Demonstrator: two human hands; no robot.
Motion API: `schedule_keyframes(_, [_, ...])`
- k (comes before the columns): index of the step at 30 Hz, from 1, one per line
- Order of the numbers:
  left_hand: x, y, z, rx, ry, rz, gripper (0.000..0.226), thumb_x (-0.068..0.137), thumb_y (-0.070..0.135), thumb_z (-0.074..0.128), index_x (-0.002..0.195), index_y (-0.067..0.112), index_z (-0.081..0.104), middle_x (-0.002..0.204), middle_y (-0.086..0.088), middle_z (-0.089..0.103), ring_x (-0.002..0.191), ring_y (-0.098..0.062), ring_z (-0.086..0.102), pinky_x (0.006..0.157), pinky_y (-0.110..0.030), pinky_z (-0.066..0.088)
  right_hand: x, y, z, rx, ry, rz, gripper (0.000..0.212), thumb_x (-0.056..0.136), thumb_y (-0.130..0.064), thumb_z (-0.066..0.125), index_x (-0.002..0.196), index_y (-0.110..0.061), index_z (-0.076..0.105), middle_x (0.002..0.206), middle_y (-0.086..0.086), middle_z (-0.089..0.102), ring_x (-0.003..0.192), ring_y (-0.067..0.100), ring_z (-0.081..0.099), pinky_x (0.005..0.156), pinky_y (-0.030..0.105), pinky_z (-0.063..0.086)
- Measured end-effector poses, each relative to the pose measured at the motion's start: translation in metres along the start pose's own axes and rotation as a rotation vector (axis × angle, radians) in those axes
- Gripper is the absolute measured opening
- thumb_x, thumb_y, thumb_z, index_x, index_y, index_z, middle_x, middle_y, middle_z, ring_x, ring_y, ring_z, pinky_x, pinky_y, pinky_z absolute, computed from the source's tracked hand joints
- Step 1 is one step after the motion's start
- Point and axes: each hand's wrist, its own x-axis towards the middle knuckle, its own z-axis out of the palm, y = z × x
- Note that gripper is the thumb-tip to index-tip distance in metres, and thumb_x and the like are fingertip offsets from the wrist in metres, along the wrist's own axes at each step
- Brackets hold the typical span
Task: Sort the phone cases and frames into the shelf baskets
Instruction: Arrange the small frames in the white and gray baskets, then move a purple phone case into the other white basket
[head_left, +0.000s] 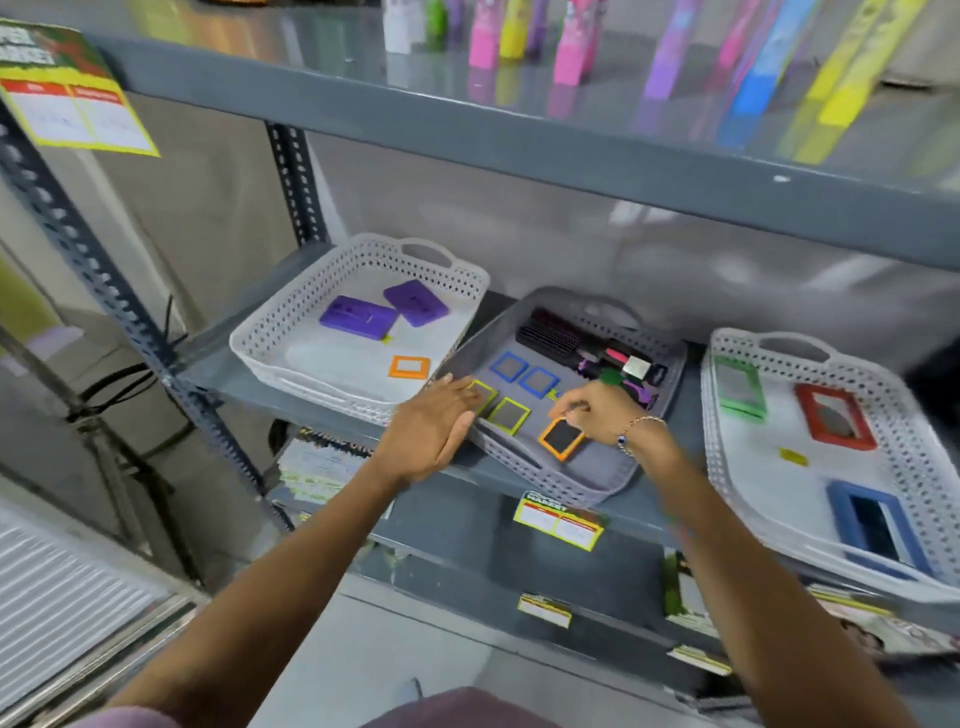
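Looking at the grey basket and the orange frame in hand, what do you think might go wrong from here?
1. The grey basket overhangs the shelf edge; only the left hand steadies it, so it may tip.
2. The right hand pinches the orange frame by one corner; it could slip.
3. Lifting it may nudge the yellow-green frames beside it.

Head camera looks forward and down, close over the shelf (519, 483) baskets.
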Motion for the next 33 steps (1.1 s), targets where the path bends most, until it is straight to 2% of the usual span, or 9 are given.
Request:
schedule_keyframes(1, [-0.002,-0.001,0.002,-0.008,-0.001,-0.006,0.051,0.103,0.029,0.024,0.114,0.002,0.066,0.116,-0.010,0.067,0.120,-0.026,0.055,0.111,-0.038,0.031,0.002,0.001,0.005,-0.017,-0.022,-0.006,0.034,0.088,-0.004,0.049,0.090,-0.026,0.074,0.102,0.010,0.074,0.091,0.031,0.070,0.073,0.035,0.059])
schedule_keyframes(4, [-0.005,0.000,0.007,-0.018,0.019,-0.046,0.050,0.103,0.029,0.024,0.112,0.003,0.066,0.113,-0.010,0.068,0.117,-0.024,0.055,0.111,-0.035,0.030,0.007,0.000,0.014,0.007,0.025,0.067,0.024,0.087,-0.007,0.055,0.103,-0.010,0.073,0.117,0.011,0.070,0.093,0.027,0.068,0.063,0.013,0.053])
schedule_keyframes(9, [0.005,0.001,0.006,0.022,0.026,-0.040,0.047,0.103,0.026,0.026,0.107,0.004,0.067,0.104,-0.011,0.070,0.105,-0.026,0.061,0.103,-0.036,0.038,0.018,0.002,0.023,0.061,0.116,0.114,0.015,0.079,0.001,0.065,0.089,0.005,0.076,0.099,0.020,0.076,0.090,0.023,0.070,0.087,0.031,0.057])
schedule_keyframes(11, [0.005,0.001,0.007,0.025,0.027,-0.041,0.042,0.101,0.022,0.030,0.110,0.004,0.067,0.109,-0.011,0.069,0.111,-0.026,0.059,0.106,-0.036,0.036,0.022,0.003,0.026,0.006,0.140,0.116,0.018,0.077,0.004,0.062,0.087,0.004,0.077,0.095,0.022,0.076,0.094,0.028,0.071,0.085,0.039,0.059])
schedule_keyframes(15, [0.001,0.000,0.009,0.016,0.018,-0.056,0.039,0.098,0.019,0.033,0.111,0.004,0.067,0.109,-0.011,0.069,0.111,-0.025,0.058,0.108,-0.035,0.035,0.024,0.004,0.029,-0.004,0.157,0.120,0.019,0.075,0.006,0.060,0.074,-0.002,0.078,0.087,0.020,0.077,0.086,0.028,0.073,0.079,0.039,0.061])
schedule_keyframes(19, [0.001,0.000,0.010,0.015,0.018,-0.068,0.045,0.101,0.023,0.028,0.110,0.003,0.067,0.107,-0.011,0.070,0.111,-0.026,0.058,0.109,-0.035,0.034,0.022,0.001,0.022,0.095,0.196,0.100,0.023,0.082,0.008,0.055,0.083,-0.001,0.076,0.097,0.019,0.075,0.095,0.030,0.070,0.091,0.036,0.056])
schedule_keyframes(23, [0.002,0.003,0.005,0.004,-0.008,-0.063,0.048,0.102,0.026,0.025,0.109,0.002,0.067,0.107,-0.012,0.069,0.112,-0.029,0.058,0.110,-0.037,0.033,0.028,-0.020,0.008,0.183,0.291,0.019,0.026,0.084,0.009,0.049,0.089,0.003,0.074,0.100,0.018,0.074,0.097,0.026,0.069,0.085,0.022,0.052])
schedule_keyframes(26, [0.006,0.005,-0.007,-0.020,-0.010,-0.031,0.049,0.103,0.027,0.025,0.116,0.001,0.064,0.119,-0.012,0.066,0.123,-0.026,0.053,0.112,-0.039,0.031,0.037,-0.053,0.003,0.204,0.334,-0.074,0.024,0.086,0.005,0.052,0.094,0.002,0.073,0.096,0.019,0.075,0.080,0.019,0.065,0.078,0.015,0.045])
schedule_keyframes(33, [-0.005,-0.056,-0.077,0.102,0.099,-0.240,0.058,0.104,0.035,0.019,0.123,0.000,0.061,0.129,-0.014,0.060,0.128,-0.024,0.047,0.116,-0.032,0.023,0.079,-0.146,0.035,0.063,0.247,-0.338,0.020,0.083,-0.003,0.059,0.094,0.000,0.075,0.102,0.020,0.074,0.101,0.031,0.068,0.094,0.030,0.050])
